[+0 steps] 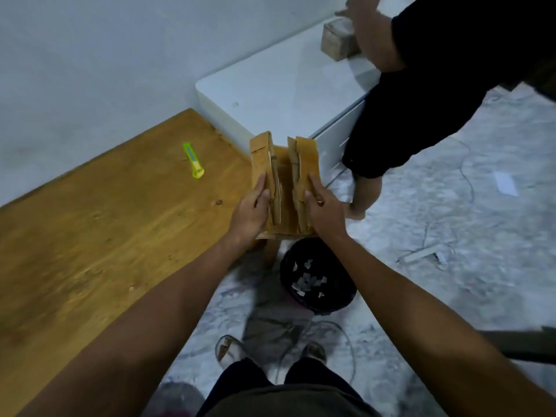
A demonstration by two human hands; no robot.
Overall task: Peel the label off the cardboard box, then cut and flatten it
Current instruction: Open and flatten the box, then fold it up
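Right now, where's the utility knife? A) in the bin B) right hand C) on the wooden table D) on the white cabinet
C: the green utility knife lies on the wooden table, apart from the cardboard box between the left hand and right hand.

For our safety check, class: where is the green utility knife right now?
In the head view, the green utility knife lies on the wooden table, to the left of the cardboard box and farther away than the left hand.

Black bin [338, 261] (white scraps [307, 282] inside)
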